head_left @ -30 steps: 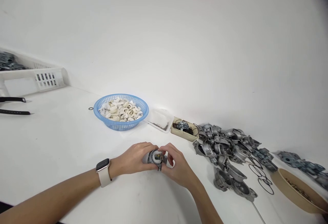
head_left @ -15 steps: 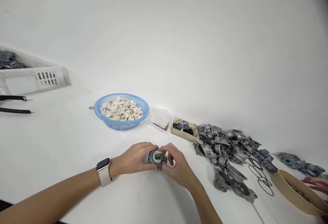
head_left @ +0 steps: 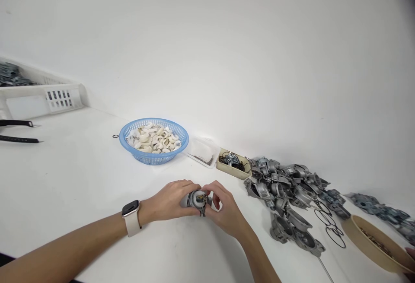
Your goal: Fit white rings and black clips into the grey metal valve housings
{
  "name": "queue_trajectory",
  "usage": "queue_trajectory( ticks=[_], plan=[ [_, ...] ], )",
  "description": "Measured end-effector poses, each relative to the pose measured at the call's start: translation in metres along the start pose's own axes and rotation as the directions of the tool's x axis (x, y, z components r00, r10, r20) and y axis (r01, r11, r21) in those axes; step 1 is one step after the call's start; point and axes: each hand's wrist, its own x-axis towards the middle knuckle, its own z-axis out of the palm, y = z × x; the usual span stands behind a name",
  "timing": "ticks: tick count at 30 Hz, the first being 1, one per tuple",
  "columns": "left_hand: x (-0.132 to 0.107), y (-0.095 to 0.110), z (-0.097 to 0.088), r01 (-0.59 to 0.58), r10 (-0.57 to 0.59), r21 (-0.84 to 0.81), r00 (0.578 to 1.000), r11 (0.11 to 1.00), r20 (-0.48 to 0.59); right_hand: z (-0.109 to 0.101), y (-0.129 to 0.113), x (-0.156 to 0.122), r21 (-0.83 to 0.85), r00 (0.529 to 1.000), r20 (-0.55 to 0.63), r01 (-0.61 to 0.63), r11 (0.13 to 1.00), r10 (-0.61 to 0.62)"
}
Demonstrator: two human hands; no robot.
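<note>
Watch (head_left: 131, 218) is sitting on the left wrist, forearm running in low from the left. Left hand (head_left: 171, 201) is wrapping the gray metal part (head_left: 197, 199), thumb near side, fingers far side. Part is sitting between both hands, white face up. Right hand (head_left: 225, 211) is arching in, thumb and fingertips pinching its right side.

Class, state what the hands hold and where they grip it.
A grey metal part: left hand around its left side, right hand at its right edge.
</note>
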Motion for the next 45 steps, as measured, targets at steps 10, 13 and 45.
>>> queue_trajectory(
  ticks=[10,13,45],
  plan=[
    [-0.001,0.001,-0.001,0.008,-0.008,-0.006,1.0,1.0,-0.005,0.001,0.0,-0.001,0.006,1.0,0.003,-0.017,1.0,0.017],
    [-0.001,0.002,-0.001,0.022,-0.022,-0.009,1.0,1.0,-0.002,-0.002,-0.003,-0.001,0.002,1.0,-0.003,-0.003,1.0,0.003],
    [0.001,-0.038,-0.007,-0.002,0.057,0.289,0.982,0.957,-0.181,-0.02,-0.055,0.068,-0.685,0.832,0.45,0.089,0.723,0.324]
  ],
)
